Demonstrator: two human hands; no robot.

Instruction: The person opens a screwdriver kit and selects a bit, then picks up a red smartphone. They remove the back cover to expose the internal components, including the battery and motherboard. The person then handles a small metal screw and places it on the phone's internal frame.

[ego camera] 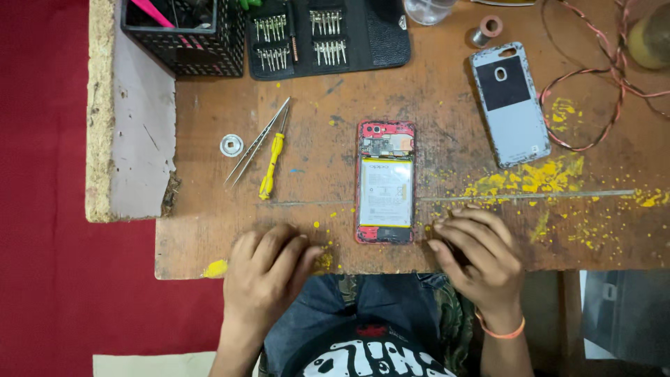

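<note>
An opened phone point(384, 181) in a red frame lies face down on the wooden table point(447, 126), its white battery and circuit board exposed. My left hand point(267, 269) rests flat on the table's front edge, left of the phone, holding nothing. My right hand point(478, 255) rests at the front edge just right of the phone, fingers curled and empty. A yellow screwdriver point(271, 166) and metal tweezers point(255, 142) lie further left of the phone, beyond my left hand.
The phone's grey back cover point(513, 112) lies at the right. A black case of screwdriver bits point(328, 35) and a black basket point(183, 33) sit at the back. A small metal ring point(231, 145), red twisted wire point(607, 91) and yellow paint flecks point(537, 178) are nearby.
</note>
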